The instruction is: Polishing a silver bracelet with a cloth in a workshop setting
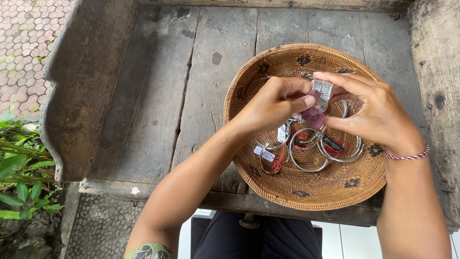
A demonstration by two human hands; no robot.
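A weathered wooden desk (158, 96) carries a broad woven basket (287, 192), and in its bowl lie several silver bangles (309, 153) with small tags and red threads. Above them, both hands meet over a wide silver cuff (323, 89): the right hand (373, 112) has its grip pinched on the cuff's edges, while the left hand (275, 100) presses a small purple cloth (312, 116) against it. The cuff looks stiff, light and smooth, likely slippery, so best held by its rims.
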